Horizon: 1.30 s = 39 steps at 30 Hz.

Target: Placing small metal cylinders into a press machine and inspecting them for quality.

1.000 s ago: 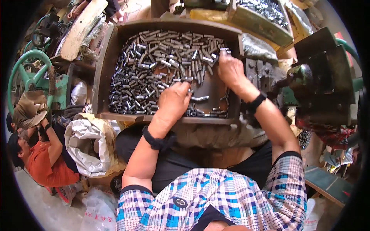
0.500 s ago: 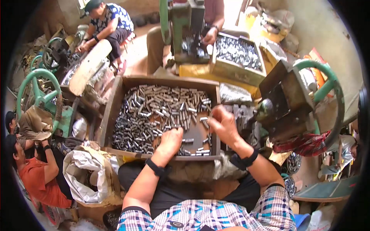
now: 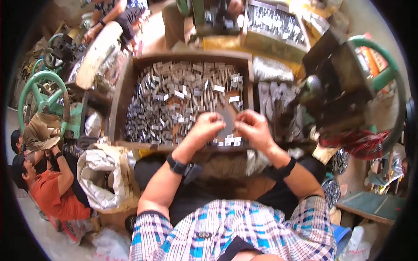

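Observation:
A brown box (image 3: pixel 187 58) full of short metal pieces (image 3: pixel 172 104) stands in front of me. They look like small tubes or pins, but the picture is smeared. Over the near right part of the box my left hand (image 3: pixel 208 127) pinches thumb and fingers together. Facing it across a small gap, my right hand (image 3: pixel 254 128) is closed in a similar pinch. Anything in either fingertip grip is too small or blurred to make out. Between and below the hands lie a few shiny pieces (image 3: pixel 230 141) along the box's near edge.
A press with a green wheel (image 3: pixel 385 82) rises at the right, and another green handwheel (image 3: pixel 42 102) is at the left. A second box (image 3: pixel 278 41) of metal pieces stands behind. An open white sack (image 3: pixel 102 176) sits near left. Co-workers sit at left and far left.
My left hand has lifted off the pieces and moved right. My right hand has come in beside it, fingers now pinched. The whole view has shifted, with the box higher in the picture.

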Available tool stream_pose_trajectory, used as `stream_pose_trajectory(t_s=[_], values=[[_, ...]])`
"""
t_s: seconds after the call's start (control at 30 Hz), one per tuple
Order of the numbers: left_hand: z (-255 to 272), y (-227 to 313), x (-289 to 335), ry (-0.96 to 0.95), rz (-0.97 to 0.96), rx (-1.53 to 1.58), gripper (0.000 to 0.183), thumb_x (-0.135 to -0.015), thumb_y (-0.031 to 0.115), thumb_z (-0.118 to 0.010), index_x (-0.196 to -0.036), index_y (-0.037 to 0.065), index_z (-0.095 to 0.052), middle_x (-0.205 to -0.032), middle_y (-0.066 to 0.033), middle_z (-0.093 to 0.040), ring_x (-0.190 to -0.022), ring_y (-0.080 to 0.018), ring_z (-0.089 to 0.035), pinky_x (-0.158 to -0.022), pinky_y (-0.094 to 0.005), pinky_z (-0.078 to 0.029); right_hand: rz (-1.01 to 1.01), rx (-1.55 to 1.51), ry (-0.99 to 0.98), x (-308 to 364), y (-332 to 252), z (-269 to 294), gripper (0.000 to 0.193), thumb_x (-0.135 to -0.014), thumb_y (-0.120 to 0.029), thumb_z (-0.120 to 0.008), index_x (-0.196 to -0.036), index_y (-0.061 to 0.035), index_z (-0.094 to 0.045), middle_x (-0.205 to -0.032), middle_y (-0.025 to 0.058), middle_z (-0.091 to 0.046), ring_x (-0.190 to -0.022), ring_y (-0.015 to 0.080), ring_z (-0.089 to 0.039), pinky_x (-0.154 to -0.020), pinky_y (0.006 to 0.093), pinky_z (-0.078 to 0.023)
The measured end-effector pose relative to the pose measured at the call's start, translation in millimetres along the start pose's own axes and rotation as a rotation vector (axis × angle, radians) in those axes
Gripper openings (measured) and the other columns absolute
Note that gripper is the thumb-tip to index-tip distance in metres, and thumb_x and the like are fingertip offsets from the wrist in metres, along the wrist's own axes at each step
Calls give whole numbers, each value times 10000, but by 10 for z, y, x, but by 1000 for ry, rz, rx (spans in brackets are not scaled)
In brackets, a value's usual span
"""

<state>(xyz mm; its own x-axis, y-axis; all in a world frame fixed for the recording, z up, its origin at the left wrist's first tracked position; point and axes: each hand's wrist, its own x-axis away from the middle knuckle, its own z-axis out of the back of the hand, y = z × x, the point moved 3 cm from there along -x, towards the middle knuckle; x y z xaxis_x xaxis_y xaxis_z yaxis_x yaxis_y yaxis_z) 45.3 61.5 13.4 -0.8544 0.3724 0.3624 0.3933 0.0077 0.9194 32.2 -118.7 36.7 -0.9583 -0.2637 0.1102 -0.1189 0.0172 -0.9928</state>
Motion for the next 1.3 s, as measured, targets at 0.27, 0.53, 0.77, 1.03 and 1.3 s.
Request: stream_pose_trajectory(t_s=[0.27,0.53,0.77,1.03,1.3], values=[[-152,-23,1,-47,86,314,81,-774,95,-581,-833,49,-549,-586,40,-459,-425,-33,-382,-376,-176,-302,-172,-117,44,71,130,86,114,-874,-133,-602,-924,-31,-585,-666,-28,-559,-519,22,-507,-434,162,-377],[-238,-39,46,13,91,382,132,-817,88,-478,-931,34,-518,-663,-33,-546,-464,-102,-519,-400,-205,-400,-187,-255,42,139,150,59,142,-904,-144,-562,-946,-8,-567,-792,14,-594,-618,62,-614,-476,161,-438],[-251,-8,40,14,96,348,137,-830,85,-549,-952,31,-522,-696,-66,-587,-583,-153,-634,-421,-183,-452,-213,-306,73,116,202,99,131,-899,-120,-565,-957,-3,-555,-791,43,-627,-618,87,-635,-467,174,-455],[-266,-77,52,8,65,393,144,-882,143,-569,-963,25,-549,-713,-51,-601,-577,-132,-626,-419,-181,-449,-223,-397,59,115,237,121,125,-889,-111,-578,-951,-8,-544,-789,73,-649,-616,98,-641,-469,181,-465],[-299,-114,56,38,92,447,149,-887,152,-570,-955,21,-552,-706,-50,-600,-540,-124,-608,-416,-184,-454,-169,-298,124,140,170,77,117,-878,-101,-591,-928,-9,-537,-765,50,-629,-662,101,-646,-495,176,-473]])
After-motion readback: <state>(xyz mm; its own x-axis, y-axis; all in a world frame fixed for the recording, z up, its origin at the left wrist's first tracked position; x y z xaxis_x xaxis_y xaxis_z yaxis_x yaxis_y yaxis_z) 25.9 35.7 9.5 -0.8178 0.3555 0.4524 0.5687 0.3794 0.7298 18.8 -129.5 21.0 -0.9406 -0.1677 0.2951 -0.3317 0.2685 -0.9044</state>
